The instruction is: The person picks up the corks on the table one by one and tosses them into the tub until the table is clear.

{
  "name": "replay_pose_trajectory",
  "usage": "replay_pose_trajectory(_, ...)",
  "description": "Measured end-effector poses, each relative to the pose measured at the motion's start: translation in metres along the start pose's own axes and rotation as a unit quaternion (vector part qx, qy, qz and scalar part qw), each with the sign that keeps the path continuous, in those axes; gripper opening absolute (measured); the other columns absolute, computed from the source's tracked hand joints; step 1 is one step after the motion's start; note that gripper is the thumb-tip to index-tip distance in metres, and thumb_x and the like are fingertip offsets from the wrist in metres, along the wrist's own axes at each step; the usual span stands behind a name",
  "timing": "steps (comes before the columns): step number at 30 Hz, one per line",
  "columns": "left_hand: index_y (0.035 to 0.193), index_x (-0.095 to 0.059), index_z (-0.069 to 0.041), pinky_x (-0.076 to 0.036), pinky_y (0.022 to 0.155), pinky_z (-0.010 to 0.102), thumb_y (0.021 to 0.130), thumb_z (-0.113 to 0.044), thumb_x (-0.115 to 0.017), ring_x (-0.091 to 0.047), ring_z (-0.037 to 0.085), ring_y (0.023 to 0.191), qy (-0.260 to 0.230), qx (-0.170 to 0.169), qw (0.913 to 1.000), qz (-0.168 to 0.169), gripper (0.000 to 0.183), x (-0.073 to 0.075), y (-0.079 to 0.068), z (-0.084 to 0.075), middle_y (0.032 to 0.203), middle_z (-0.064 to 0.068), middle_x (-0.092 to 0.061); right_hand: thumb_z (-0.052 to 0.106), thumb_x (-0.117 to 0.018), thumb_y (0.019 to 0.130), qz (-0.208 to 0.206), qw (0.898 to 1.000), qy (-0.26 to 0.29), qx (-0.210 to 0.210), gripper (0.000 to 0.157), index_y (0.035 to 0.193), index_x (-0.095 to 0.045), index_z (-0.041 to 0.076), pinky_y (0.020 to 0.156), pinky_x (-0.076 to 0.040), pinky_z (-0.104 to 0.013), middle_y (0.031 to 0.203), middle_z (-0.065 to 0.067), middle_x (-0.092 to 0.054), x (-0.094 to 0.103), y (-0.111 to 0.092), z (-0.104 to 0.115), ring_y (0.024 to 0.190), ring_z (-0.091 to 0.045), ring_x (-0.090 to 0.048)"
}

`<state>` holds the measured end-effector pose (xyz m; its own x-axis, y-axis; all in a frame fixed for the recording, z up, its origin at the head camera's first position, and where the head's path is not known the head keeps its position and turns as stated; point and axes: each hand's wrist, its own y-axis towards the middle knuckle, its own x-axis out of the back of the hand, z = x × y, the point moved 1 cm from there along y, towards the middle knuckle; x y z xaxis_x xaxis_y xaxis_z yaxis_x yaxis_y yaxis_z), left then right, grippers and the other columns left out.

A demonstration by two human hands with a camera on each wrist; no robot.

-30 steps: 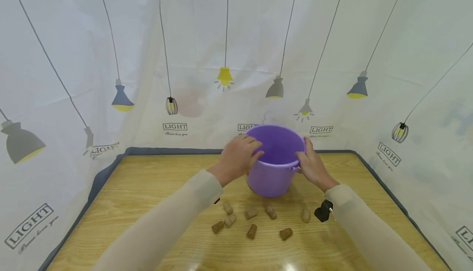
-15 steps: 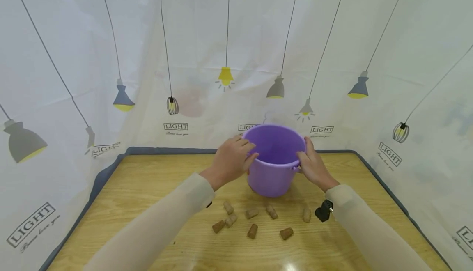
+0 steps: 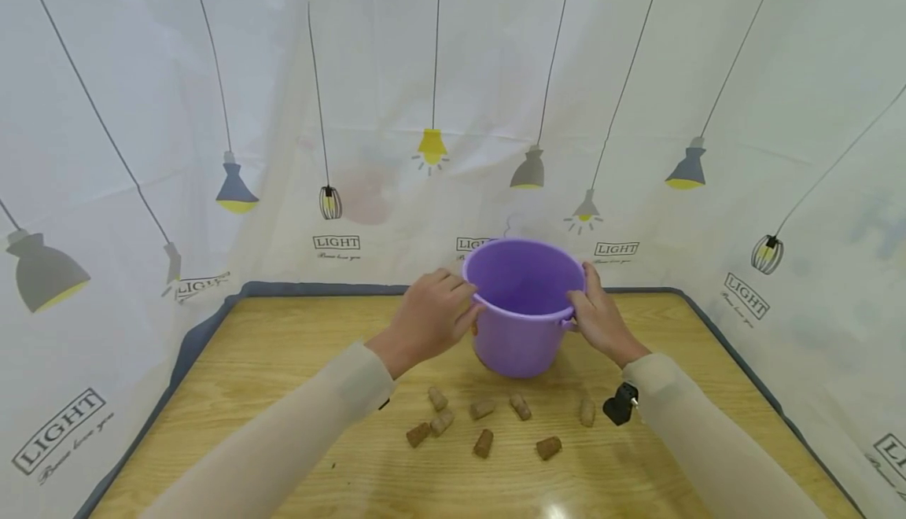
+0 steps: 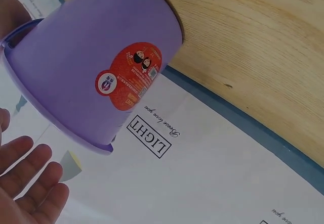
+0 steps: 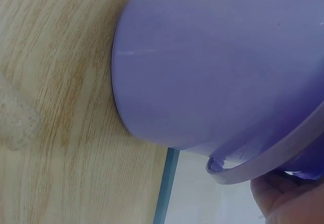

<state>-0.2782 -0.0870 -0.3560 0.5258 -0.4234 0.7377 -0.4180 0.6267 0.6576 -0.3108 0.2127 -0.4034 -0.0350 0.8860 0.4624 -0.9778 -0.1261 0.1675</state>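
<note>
A purple plastic bucket [image 3: 520,338] stands on the wooden table with its mouth up. My right hand [image 3: 602,318] grips its rim on the right side, thumb over the edge; in the right wrist view the fingers [image 5: 283,191] are partly hidden by the rim. My left hand [image 3: 432,314] is beside the rim's left side. In the left wrist view its loosely bent fingers [image 4: 38,171] are apart from the bucket and hold nothing. A red sticker [image 4: 129,75] shows on the bucket's wall. The bottom inside is hidden.
Several corks, such as a brown cork [image 3: 548,447] and a pale cork [image 3: 587,411], lie on the table [image 3: 283,362] in front of the bucket. A white cloth [image 3: 396,189] printed with lamps surrounds the table at the back and sides.
My left hand has come off the bucket's rim and moved left and slightly down. My right hand and the bucket have hardly moved.
</note>
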Motion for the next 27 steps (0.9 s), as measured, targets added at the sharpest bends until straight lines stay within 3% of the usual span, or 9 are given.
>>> replay_pose_trajectory(18,0.108,-0.076,-0.006,-0.058,0.086,0.036,0.092,-0.028,-0.078,-0.068,0.022,0.092,-0.007,0.014,0.9999,0.000,0.027,0.012,-0.027,-0.001,0.100,0.006,-0.076,0.021,-0.032,0.107,0.001,1.000,0.004,-0.008,0.070,0.164,0.006,0.010,0.078,-0.060,-0.030,0.138,-0.033,-0.044,0.000,-0.001,0.001,0.096,-0.026,-0.060)
replay_pose_trajectory(27,0.109,-0.077,-0.006,-0.058,0.085,0.035,0.092,-0.030,-0.077,-0.069,0.023,0.093,0.008,0.025,0.9995,0.019,0.029,0.014,-0.039,0.000,0.104,0.007,-0.077,0.021,-0.033,0.107,0.001,1.000,0.002,0.000,0.070,0.164,0.005,0.010,0.080,-0.061,-0.032,0.145,-0.035,-0.041,0.000,-0.001,0.002,0.105,-0.032,-0.060)
